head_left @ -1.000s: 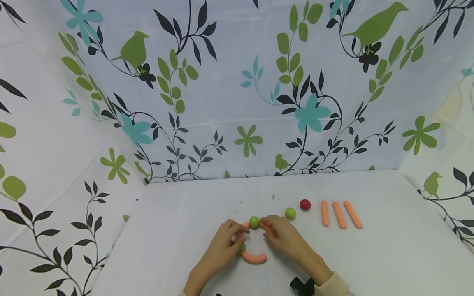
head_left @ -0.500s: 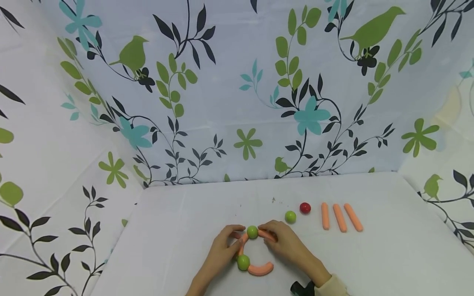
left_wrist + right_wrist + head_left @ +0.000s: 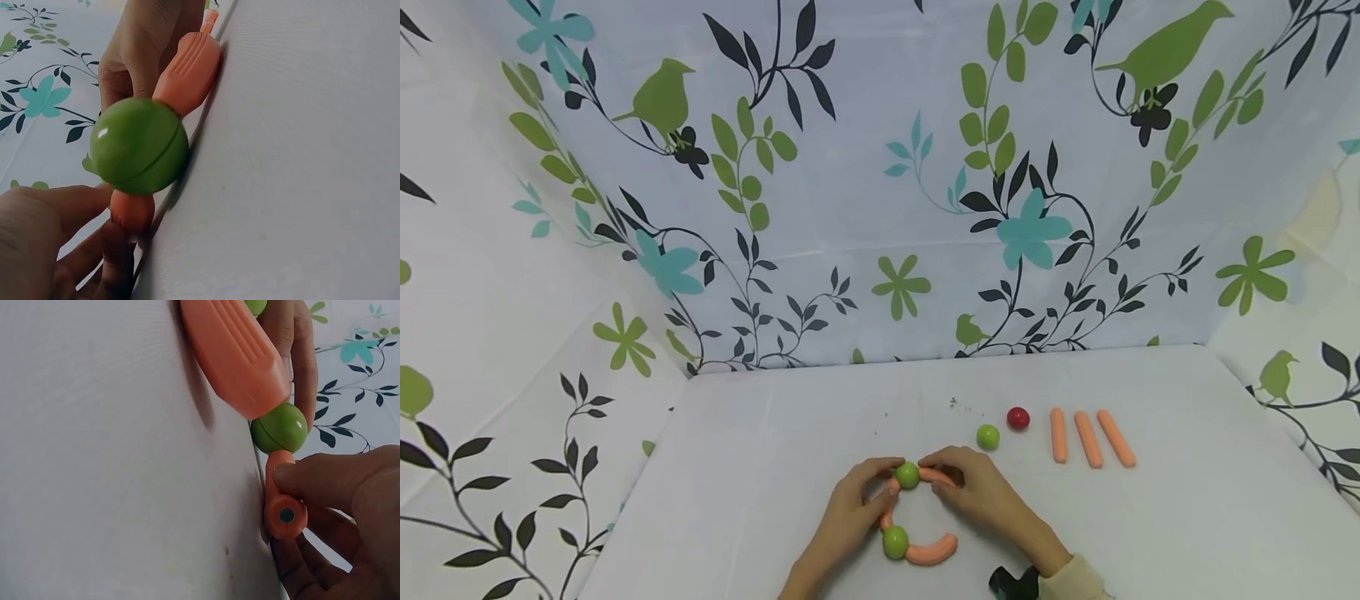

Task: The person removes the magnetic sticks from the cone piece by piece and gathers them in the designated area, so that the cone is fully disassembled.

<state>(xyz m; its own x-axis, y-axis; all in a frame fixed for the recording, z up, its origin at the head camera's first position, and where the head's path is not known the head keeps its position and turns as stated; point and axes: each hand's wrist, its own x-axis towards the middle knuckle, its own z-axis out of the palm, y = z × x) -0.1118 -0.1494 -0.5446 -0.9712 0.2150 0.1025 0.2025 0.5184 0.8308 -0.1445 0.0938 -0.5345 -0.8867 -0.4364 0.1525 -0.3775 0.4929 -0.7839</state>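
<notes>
On the white table, two green balls and three curved orange sticks form an open ring. My left hand [image 3: 850, 508] pinches the left curved stick [image 3: 132, 212], which runs between the upper green ball [image 3: 907, 475] and the lower green ball [image 3: 896, 542]. From the lower ball a bottom curved stick [image 3: 932, 551] extends rightward, its far end free. My right hand [image 3: 973, 487] pinches the upper-right curved stick [image 3: 272, 478] between thumb and fingers. That stick meets the upper ball, and its exposed end has a dark round centre in the right wrist view.
Beyond my right hand lie a loose green ball [image 3: 988, 437] and a red ball [image 3: 1018, 418]. Three straight orange sticks [image 3: 1087, 439] lie side by side farther right. A black device [image 3: 1013, 582] sits at my right wrist. Patterned cloth [image 3: 820, 208] stands behind the table.
Both hands have drawn the joined balls and sticks slightly nearer to me. The lower ball and bottom stick have swung down and right, and the lower ball shows more fully. The loose pieces stay put.
</notes>
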